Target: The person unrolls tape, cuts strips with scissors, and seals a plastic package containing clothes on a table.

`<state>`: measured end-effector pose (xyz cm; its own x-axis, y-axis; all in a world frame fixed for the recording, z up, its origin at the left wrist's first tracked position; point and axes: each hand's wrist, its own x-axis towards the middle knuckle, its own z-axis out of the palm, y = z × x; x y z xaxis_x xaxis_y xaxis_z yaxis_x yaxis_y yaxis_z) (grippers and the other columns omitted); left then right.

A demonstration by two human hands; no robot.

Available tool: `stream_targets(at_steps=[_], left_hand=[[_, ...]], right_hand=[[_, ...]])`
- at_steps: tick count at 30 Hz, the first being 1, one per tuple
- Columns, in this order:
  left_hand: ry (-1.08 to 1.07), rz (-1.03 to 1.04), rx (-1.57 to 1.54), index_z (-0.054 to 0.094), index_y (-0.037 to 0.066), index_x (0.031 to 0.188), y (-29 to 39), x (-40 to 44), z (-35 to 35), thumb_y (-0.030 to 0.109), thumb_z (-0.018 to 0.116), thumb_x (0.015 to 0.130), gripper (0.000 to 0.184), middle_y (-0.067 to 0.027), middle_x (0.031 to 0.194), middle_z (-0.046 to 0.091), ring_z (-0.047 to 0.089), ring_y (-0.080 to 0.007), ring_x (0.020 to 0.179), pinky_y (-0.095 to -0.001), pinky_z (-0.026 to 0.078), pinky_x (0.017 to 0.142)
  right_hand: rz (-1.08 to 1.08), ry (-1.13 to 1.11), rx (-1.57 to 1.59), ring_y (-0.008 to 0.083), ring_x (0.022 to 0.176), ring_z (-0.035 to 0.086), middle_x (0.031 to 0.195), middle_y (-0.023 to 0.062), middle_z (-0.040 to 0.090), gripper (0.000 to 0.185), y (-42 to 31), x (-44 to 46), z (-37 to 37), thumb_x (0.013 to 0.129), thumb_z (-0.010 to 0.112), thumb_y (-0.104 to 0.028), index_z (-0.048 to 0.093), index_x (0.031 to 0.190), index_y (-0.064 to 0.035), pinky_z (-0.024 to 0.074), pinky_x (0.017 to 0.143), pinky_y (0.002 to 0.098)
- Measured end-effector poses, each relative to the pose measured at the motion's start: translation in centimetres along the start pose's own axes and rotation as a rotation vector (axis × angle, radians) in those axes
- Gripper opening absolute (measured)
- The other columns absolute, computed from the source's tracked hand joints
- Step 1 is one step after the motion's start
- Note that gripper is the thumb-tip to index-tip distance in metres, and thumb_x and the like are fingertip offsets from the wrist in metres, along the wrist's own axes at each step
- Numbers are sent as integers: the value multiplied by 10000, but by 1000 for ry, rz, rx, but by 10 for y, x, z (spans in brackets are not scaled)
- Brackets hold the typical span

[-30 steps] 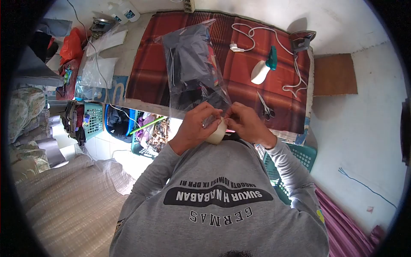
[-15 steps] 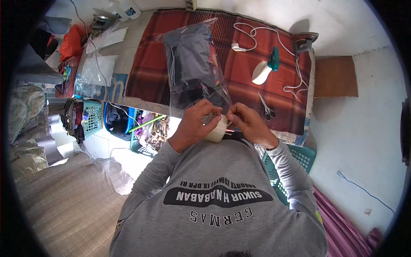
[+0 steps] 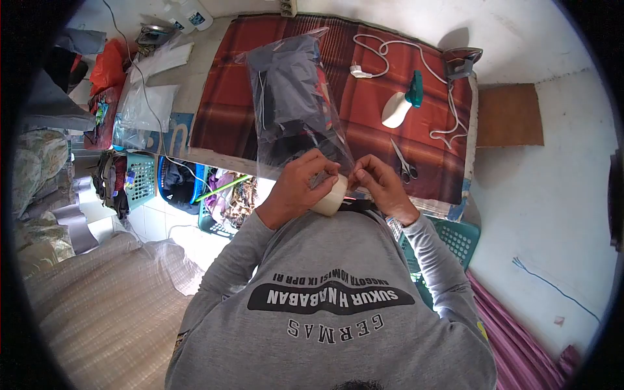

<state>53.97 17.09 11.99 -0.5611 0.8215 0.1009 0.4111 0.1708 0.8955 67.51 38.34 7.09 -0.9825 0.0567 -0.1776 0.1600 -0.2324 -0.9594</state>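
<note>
Moved slightly right, away from the roll: your right hand (image 3: 383, 190), fingertips close together, any grip too unclear to tell. Your left hand (image 3: 294, 190): clamped on one cream roll (image 3: 333, 197), seemingly to steady it. Bagged dark clothing (image 3: 286, 94): on red cloth (image 3: 224, 110), far of both hands.

Two bare hands (image 3: 298, 190) counted, one pale roll (image 3: 331, 198) between them. On the table (image 3: 195, 71): one clear bag (image 3: 286, 84) reaching the near edge; one iron (image 3: 460, 64) noted at the far right corner; one spray bottle (image 3: 394, 112), one scissors (image 3: 403, 162) logged toward the right edge.
</note>
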Motion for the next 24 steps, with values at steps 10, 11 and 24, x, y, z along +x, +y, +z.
stream_targets(at_steps=[10,11,24], left_hand=[[-23,-3,34,747,-8,1161,2,1,-1,30,713,961,206,-122,1008,665,711,-242,964,-358,564,865],[-21,-27,26,745,-13,1155,1,0,-1,16,709,962,198,-124,1026,664,715,-234,983,-350,578,881],[-22,-118,-131,716,-40,1085,-11,4,6,32,706,991,119,-106,1052,677,737,-217,1006,-336,607,929]], right_hand=[[73,471,-127,161,905,757,962,64,758,65,86,-50,-88,994,724,-48,680,1034,-23,601,803,294],[74,488,-136,161,905,757,962,64,758,65,96,-62,-103,994,724,-48,680,1034,-23,601,803,294],[145,1113,-915,341,746,715,772,117,714,362,172,-140,-177,942,763,-132,635,1271,-50,566,764,432]])
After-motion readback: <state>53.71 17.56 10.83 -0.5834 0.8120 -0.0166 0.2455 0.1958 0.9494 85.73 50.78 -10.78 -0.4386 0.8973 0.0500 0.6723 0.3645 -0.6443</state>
